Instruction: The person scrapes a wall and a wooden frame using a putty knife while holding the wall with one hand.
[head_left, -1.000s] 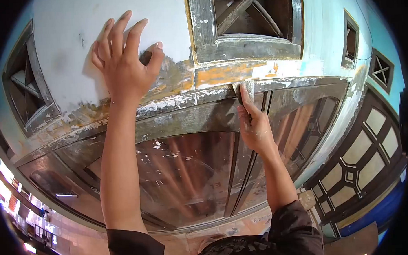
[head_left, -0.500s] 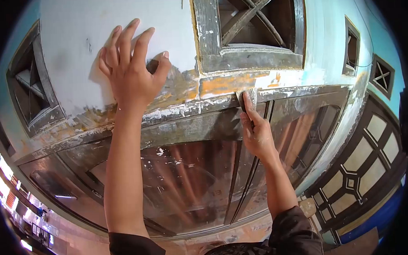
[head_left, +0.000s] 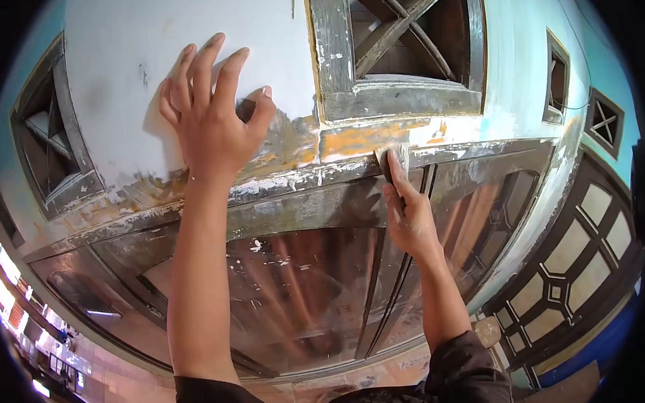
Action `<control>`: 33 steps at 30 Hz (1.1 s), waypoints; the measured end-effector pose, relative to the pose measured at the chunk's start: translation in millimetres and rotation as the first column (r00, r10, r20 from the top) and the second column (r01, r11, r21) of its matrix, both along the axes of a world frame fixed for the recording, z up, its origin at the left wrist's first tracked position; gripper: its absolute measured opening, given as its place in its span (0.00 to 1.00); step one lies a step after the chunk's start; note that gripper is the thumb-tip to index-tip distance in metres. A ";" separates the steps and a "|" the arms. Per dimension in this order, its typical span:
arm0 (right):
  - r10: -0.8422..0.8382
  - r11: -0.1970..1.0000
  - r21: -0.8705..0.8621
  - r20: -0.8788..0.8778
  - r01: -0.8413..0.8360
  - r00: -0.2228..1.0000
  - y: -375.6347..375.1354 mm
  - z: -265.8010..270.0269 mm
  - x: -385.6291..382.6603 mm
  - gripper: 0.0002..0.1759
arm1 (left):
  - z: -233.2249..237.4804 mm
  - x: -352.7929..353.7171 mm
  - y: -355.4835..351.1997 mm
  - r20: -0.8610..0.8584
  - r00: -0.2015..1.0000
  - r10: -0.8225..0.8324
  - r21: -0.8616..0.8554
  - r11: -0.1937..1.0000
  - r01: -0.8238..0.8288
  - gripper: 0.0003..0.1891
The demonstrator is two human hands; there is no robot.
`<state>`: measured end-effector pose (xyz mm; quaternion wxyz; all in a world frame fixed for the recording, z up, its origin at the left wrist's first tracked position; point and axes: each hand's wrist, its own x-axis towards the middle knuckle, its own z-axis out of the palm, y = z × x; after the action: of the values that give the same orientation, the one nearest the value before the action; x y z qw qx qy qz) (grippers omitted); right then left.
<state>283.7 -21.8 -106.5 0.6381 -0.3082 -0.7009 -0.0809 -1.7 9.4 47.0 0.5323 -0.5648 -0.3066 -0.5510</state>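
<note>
Left hand (head_left: 209, 116), grip wide, lies flat on the white wall (head_left: 119, 66). Right hand (head_left: 408, 216) pinches a pad (head_left: 395, 158) against the flaking ledge (head_left: 307, 175), with a vent (head_left: 404, 99) at twelve o'clock.

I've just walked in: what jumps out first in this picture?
Two bare arms reach upward. The left hand lies spread flat on the white plaster at upper left, while the right hand presses a small grey tool against the paint-flecked ledge at centre. Just above it, scraped paint shows orange patches; below, glass panes gleam.
</note>
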 end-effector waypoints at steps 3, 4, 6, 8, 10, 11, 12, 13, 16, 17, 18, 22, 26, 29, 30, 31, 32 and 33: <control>-0.071 0.956 -0.286 -0.021 0.062 0.997 -8.7 2.2 2.4 0.33 | -1.9 -2.0 0.4 -0.010 1.000 0.005 -0.003 1.000 -0.005 0.24; -0.074 0.955 -0.291 -0.032 0.062 0.997 -13.4 4.9 2.3 0.33 | 0.7 -1.5 1.2 -0.022 1.000 0.007 0.018 1.000 -0.006 0.25; -0.061 0.957 -0.287 -0.060 0.042 0.996 -15.2 14.9 -4.6 0.33 | 5.0 -1.5 3.1 -0.047 0.999 0.011 0.041 0.999 -0.009 0.25; 0.000 0.989 -0.148 -0.045 -0.006 0.999 -12.6 -0.2 -4.4 0.33 | -0.3 -1.2 0.4 -0.018 1.000 0.009 0.004 1.000 -0.009 0.25; -0.047 0.987 -0.153 -0.006 0.045 0.999 -14.1 -8.6 -1.2 0.33 | -0.6 -2.2 -0.2 -0.007 1.000 0.007 -0.003 1.000 -0.007 0.25; -0.020 0.966 -0.260 -0.043 0.008 0.999 -14.9 -6.7 -0.6 0.34 | -0.4 -2.1 0.2 -0.008 1.000 0.010 0.000 1.000 -0.010 0.25; -0.025 0.964 -0.265 -0.040 0.014 0.999 -13.8 -1.1 0.6 0.34 | -0.1 -1.0 0.8 -0.011 1.000 0.010 0.001 1.000 -0.010 0.24; -0.030 0.956 -0.292 -0.057 0.012 0.998 -12.0 6.6 0.7 0.34 | -0.8 -0.9 0.6 -0.010 1.000 0.004 -0.008 1.000 -0.004 0.24; -0.055 0.943 -0.330 -0.060 0.032 0.997 -14.2 13.8 -1.9 0.35 | 0.6 -1.7 0.3 -0.017 1.000 -0.007 0.011 1.000 0.007 0.24; -0.042 0.968 -0.248 -0.046 0.029 0.998 -13.6 6.2 -2.9 0.35 | 1.0 -1.7 0.4 -0.019 1.000 -0.005 0.014 1.000 0.005 0.24; -0.029 0.986 -0.168 -0.033 0.024 0.999 -15.4 -0.8 -3.3 0.34 | 0.6 -2.1 0.4 -0.022 1.000 -0.002 0.013 1.000 0.002 0.24; -0.027 0.978 -0.206 -0.009 0.025 1.000 -14.4 6.2 2.5 0.33 | 1.0 -2.5 2.8 -0.026 1.000 -0.001 0.018 1.000 0.001 0.24; 0.011 0.971 -0.238 -0.064 -0.026 0.998 -19.3 15.0 -2.9 0.32 | 1.6 -2.8 2.6 -0.029 0.999 -0.027 0.042 0.999 0.028 0.24; 0.007 0.976 -0.219 -0.038 -0.015 0.999 -15.6 -0.2 2.4 0.31 | 1.8 -3.4 3.4 -0.027 0.999 -0.019 0.047 0.999 0.020 0.24; 0.010 0.952 -0.303 -0.070 -0.031 0.998 -19.5 -0.6 1.6 0.31 | 0.6 -3.8 4.0 -0.028 0.999 -0.018 0.049 0.999 0.019 0.24; -0.071 0.918 -0.393 -0.045 0.047 0.996 -18.7 6.3 3.5 0.32 | 1.3 -3.6 4.5 -0.033 0.999 -0.018 0.054 0.998 0.019 0.24; -0.072 0.919 -0.391 -0.050 0.047 0.996 -18.5 13.1 3.1 0.32 | 1.5 -3.0 3.4 -0.038 0.999 -0.019 0.056 0.998 0.021 0.24; -0.075 0.924 -0.377 -0.038 0.055 0.996 -19.0 19.1 1.8 0.32 | 0.0 -2.5 1.2 -0.034 0.999 -0.019 0.041 0.999 0.020 0.24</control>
<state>285.5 -40.8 -87.4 0.5823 -0.4499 -0.6759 0.0418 -4.2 10.5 47.0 0.5437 -0.5657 -0.2806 -0.5528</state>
